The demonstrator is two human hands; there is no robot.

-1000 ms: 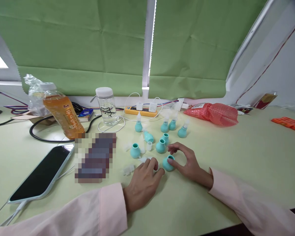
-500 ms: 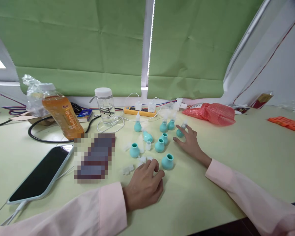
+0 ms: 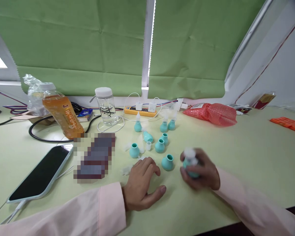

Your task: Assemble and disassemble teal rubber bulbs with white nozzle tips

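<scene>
My right hand (image 3: 203,168), blurred by motion, is wrapped round a teal bulb with a whitish top (image 3: 190,164). My left hand (image 3: 142,185) hovers or rests low over the table with its thumb stretched out and nothing in its grip. Just beyond it stands an open-necked teal bulb (image 3: 167,162). Several more teal bulbs stand around, among them one at the left (image 3: 134,150) and one in the middle (image 3: 159,146). Three at the back carry clear pointed tips, such as this capped bulb (image 3: 138,126). A small clear cup (image 3: 148,146) is among them.
To the left are a phone (image 3: 41,173), a pixelated dark object (image 3: 95,157), an orange drink bottle (image 3: 64,114) and a clear jar (image 3: 107,108). A yellow power strip (image 3: 140,112) lies at the back, and a red bubble-wrap packet (image 3: 211,113) at the back right.
My right hand has taken hold of the bulb at the back right and brought it nearer. My left hand has spread its thumb away from the fingers.
</scene>
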